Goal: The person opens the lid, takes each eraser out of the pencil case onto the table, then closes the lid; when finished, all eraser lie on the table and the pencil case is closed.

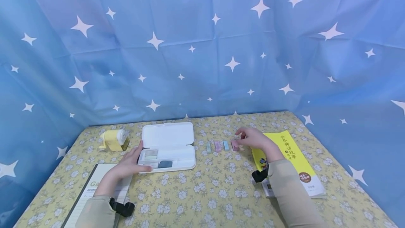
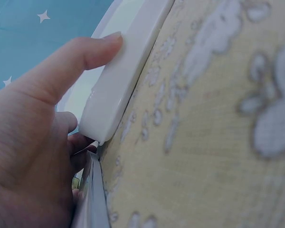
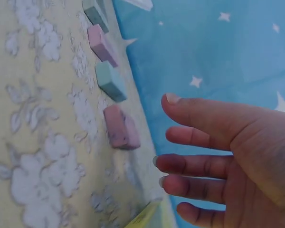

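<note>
A white pencil case (image 1: pixel 185 157) lies with its lid raised at the back. My left hand (image 1: pixel 128 163) holds its left end, thumb on the front wall (image 2: pixel 115 102) and fingers bent around the end. Inside are a dark grey-blue block (image 1: pixel 165 164) and a pale green block (image 1: pixel 150 154). Several small erasers stand in a row to the right: a green one (image 1: pixel 208 147), a light pink one (image 1: pixel 217 146), a blue one (image 1: pixel 226 145) and a darker pink one (image 3: pixel 119 127). Beside the darker pink one hovers my right hand (image 1: pixel 254 139), fingers apart and holding nothing.
A yellow pencil sharpener (image 1: pixel 114 140) stands at the back left. Under my left forearm lies a notebook (image 1: pixel 100 175). A yellow book (image 1: pixel 289 150) lies partly under my right arm. Behind the flowered tablecloth (image 1: pixel 190 200) hangs a blue star-patterned curtain (image 1: pixel 202 62).
</note>
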Tool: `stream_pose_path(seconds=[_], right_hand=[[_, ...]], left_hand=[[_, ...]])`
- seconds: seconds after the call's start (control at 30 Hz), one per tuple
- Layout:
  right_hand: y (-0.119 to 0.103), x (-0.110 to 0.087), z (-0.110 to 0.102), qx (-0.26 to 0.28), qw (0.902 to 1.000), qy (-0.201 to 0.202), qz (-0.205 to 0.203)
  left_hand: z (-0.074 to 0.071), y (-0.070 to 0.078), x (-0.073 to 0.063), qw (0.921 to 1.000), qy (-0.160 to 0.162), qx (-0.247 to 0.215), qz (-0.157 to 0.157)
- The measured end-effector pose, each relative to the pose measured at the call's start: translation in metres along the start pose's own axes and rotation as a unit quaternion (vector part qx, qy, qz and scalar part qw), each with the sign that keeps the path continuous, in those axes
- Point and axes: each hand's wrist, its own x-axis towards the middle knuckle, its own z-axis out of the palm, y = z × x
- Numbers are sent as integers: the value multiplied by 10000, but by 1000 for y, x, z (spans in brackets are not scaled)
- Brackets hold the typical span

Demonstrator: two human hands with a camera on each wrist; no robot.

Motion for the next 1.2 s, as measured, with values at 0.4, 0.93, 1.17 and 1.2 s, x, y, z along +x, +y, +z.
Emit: stream_pose_path(seconds=[0.4,0.93,1.17,1.2], right_hand=[[-66,19,22,-50,9940,-647,-876],[-138,61,60,-771,9674,-1533,-1863],[-162,74,71,-1027,9462,-2088,-2247],[-165,75,72,-1024,9444,-2131,-2286]], left_hand=[[-1,-2,-4,10000,-21,-3,-56],[3,0,1,9999,18,-28,-112],[2,-3,2,9999,70,-15,-119],[2,-3,1,9999,71,-8,-130]])
